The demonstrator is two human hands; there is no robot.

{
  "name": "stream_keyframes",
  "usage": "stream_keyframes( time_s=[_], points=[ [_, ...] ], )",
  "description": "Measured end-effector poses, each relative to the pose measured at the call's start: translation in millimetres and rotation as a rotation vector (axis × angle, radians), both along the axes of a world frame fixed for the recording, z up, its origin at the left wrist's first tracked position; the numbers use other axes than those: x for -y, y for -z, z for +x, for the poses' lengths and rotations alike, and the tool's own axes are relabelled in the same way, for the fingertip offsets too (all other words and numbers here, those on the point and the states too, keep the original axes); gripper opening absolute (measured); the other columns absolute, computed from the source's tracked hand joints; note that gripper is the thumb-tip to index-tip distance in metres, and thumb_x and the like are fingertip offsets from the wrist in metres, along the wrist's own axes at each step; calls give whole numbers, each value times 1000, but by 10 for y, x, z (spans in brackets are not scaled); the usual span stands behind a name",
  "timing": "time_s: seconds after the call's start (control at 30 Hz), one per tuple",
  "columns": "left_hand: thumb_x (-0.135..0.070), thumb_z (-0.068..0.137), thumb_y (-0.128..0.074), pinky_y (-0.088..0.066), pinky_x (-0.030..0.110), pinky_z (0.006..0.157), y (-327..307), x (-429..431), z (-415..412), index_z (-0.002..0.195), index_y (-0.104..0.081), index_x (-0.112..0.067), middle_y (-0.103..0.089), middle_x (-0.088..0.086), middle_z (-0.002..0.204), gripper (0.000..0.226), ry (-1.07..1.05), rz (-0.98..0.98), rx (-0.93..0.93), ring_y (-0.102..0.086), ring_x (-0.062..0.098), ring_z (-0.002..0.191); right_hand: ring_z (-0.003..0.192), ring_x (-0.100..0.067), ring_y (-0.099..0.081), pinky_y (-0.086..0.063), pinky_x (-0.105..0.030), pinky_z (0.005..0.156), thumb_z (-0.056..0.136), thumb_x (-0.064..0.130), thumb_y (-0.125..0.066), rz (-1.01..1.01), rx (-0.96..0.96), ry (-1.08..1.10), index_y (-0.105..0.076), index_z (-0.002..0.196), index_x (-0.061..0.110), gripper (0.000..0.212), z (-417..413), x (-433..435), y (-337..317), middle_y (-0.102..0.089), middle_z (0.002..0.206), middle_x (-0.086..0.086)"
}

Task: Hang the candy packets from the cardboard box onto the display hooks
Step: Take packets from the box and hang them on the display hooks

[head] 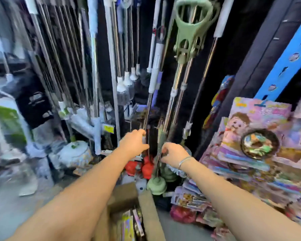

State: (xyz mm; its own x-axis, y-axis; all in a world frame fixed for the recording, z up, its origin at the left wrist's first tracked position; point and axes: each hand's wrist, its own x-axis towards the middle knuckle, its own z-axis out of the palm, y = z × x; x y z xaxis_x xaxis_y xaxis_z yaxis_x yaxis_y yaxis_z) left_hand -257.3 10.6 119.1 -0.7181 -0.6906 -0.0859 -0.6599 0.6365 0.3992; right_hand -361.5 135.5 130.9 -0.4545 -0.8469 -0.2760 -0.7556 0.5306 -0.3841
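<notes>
The view is motion-blurred. Both arms reach forward to a dark display rack (pixel 151 126) of thin wire hooks. My right hand (pixel 175 152), which wears a bracelet, is pinched on a thin dark candy packet (pixel 158 164) that hangs edge-on below its fingers. Just to its left, my left hand (pixel 135 142) has its fingertips against something pale at the rack; what it grips is hidden. The open cardboard box (pixel 147 207) stands below my arms at bottom centre, with colourful candy packets (pixel 129 226) inside.
Mop and broom handles (pixel 94 66) hang across the back, with a green mop head (pixel 192 26) high up. Red and green plungers (pixel 149 166) stand on the floor under my hands. Stacked toy packs (pixel 255 136) crowd the right. Wrapped goods fill the left.
</notes>
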Motion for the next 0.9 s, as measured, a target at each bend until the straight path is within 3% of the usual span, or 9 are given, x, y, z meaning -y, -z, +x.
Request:
stream_keyframes(
  time_s=[0.1,0.2,0.33,0.4,0.5,0.9],
  points=[
    [-33,82,-67,-47,40,90,553,128,382,122,-54,-15,-60,14,120,46,-47,98,34,-57,33,110,109,-27,-58,-43,-27,82,84,15,-60,158,78,-33,-56,85,18,5,264,104,544,-62,116,-14],
    [-32,81,-66,-47,38,87,1109,137,765,115,-59,-17,-63,13,117,38,-64,166,92,-58,32,109,111,-27,-58,-44,-27,82,84,15,-62,297,135,-42,-62,109,3,27,485,150,1072,-62,120,-16],
    [-38,86,-60,-43,37,97,1850,80,1234,129,-49,-22,-54,8,129,47,-145,308,276,-50,29,120,109,-28,-58,-37,-24,71,82,16,-64,451,222,-61,-59,103,8,24,813,152,1767,-63,117,-16],
    [-37,88,-57,-42,36,97,2094,54,1352,131,-47,-26,-53,8,129,45,-161,341,327,-48,28,122,108,-30,-58,-43,-28,77,82,15,-62,488,233,-70,-57,98,9,17,905,141,1988,-63,117,-18],
    [-36,91,-55,-41,35,99,2546,24,1452,131,-47,-23,-53,8,130,43,-193,417,391,-46,28,123,112,-30,-56,-44,-27,86,86,13,-57,531,266,-58,-58,112,4,27,1003,206,2409,-61,120,-16],
    [-26,93,-45,-38,38,103,4693,-378,1504,135,-41,-21,-46,6,138,42,-135,624,610,-40,30,129,111,-32,-57,-45,-29,89,90,15,-44,687,327,-122,-56,114,13,27,957,213,4672,-61,121,-16]
  ],
)
